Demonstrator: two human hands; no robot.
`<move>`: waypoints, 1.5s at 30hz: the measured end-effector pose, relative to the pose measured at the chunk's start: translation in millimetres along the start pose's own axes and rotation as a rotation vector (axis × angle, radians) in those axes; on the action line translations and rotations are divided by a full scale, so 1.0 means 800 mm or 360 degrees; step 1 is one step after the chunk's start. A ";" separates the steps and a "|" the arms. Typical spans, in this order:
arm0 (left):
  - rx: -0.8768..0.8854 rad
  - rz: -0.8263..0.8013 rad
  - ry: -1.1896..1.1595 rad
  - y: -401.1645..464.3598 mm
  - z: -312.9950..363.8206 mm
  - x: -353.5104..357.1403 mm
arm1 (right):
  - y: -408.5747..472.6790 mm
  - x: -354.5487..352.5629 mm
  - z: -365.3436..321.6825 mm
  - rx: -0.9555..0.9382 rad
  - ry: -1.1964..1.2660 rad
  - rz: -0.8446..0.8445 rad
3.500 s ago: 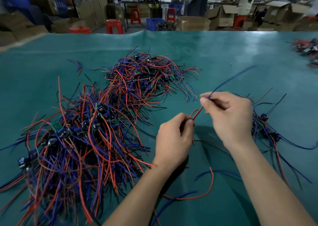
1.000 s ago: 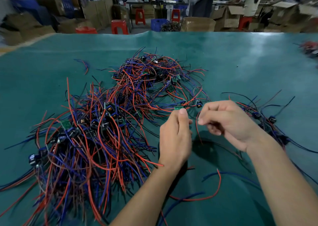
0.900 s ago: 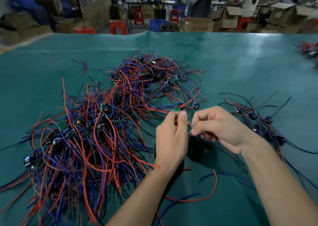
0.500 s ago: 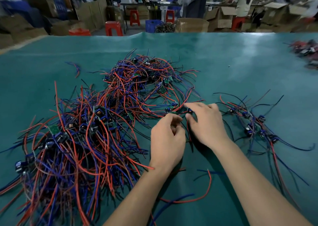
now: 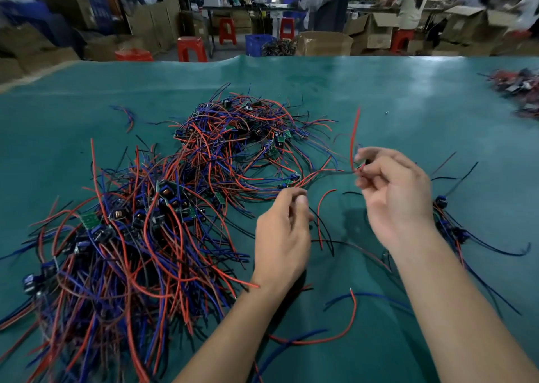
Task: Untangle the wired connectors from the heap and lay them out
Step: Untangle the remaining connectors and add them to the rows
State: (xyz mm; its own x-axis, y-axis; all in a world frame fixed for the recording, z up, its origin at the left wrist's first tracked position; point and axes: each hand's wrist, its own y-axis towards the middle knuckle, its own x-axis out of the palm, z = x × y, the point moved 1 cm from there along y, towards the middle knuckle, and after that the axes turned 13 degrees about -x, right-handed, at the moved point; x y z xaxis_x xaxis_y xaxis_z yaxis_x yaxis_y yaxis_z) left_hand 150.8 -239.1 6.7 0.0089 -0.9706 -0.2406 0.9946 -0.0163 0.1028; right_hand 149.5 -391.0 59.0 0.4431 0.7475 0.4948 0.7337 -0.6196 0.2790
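Wired connectors [image 5: 163, 207] lay heaped left of both hands; right hand [image 5: 393, 196] fingers pinched a red wire [image 5: 353, 137], left hand [image 5: 283, 236] fingers curled, contents indiscernible.

Factory workshop: cardboard boxes [image 5: 376, 31], red stools [image 5: 191, 48], seated worker [image 5: 411, 3], green-covered worktable [image 5: 320, 91].

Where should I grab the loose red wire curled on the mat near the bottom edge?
Pinch the red wire at its upturned right end, coming from above. That tip stands free of the mat, while its left end crosses a blue wire.
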 end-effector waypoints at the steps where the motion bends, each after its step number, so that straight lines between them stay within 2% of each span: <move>1: 0.0014 0.0002 -0.0032 -0.002 0.002 0.000 | -0.003 0.003 0.000 0.0078 0.0027 -0.0134; 3: -0.0041 -0.0043 -0.0167 -0.002 0.003 -0.001 | -0.011 0.011 0.004 0.0158 -0.0086 -0.0356; 6: -0.0218 -0.0206 -0.0401 0.000 0.005 -0.004 | -0.024 0.020 0.017 0.0105 -0.0488 -0.0501; 9: -0.0102 -0.0208 -0.0099 0.001 0.004 -0.001 | -0.030 0.021 0.026 0.0070 -0.0693 -0.0622; 12: -0.0055 -0.0147 -0.0007 0.001 0.002 0.001 | -0.027 0.017 0.026 0.0177 -0.0579 -0.0632; 16: -0.0087 -0.0161 -0.0031 0.001 0.001 0.001 | -0.025 0.016 0.027 0.0465 -0.0221 -0.0450; 18: -0.0065 -0.0150 -0.0010 0.000 0.000 0.001 | -0.025 0.016 0.028 0.0611 -0.0196 -0.0416; 22: -0.0004 -0.0099 0.0050 -0.001 0.001 -0.001 | -0.020 0.010 0.026 0.0721 -0.0365 -0.0656; 25: 0.0003 -0.0101 0.0007 -0.001 0.001 -0.001 | -0.018 0.005 0.022 0.0725 -0.0265 -0.0856; 28: -0.0019 -0.0137 -0.0004 -0.001 0.001 0.000 | -0.016 0.003 0.021 0.0666 -0.0080 -0.0882; 31: -0.0022 -0.0158 0.0016 -0.002 0.003 -0.001 | -0.017 0.005 0.026 0.0447 -0.0096 -0.0723; 36: 0.0043 -0.0180 0.0140 -0.002 0.005 -0.003 | -0.010 0.002 0.031 -0.0170 -0.0681 -0.0352; 41: 0.0109 -0.0252 0.0249 -0.005 0.006 -0.001 | 0.014 -0.023 0.017 -0.0410 -0.0732 0.0129; 45: 0.0129 -0.0186 0.0238 -0.006 0.002 0.000 | 0.029 -0.048 0.007 -0.0508 -0.0719 0.0579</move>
State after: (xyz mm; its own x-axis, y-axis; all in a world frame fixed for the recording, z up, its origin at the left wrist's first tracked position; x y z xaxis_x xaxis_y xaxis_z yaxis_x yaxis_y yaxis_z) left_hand 146.2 -239.7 7.8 -0.0846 -0.9147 -0.3952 0.9782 -0.1517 0.1419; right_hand 151.9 -432.7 41.9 0.8574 0.4608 0.2292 0.3384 -0.8403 0.4236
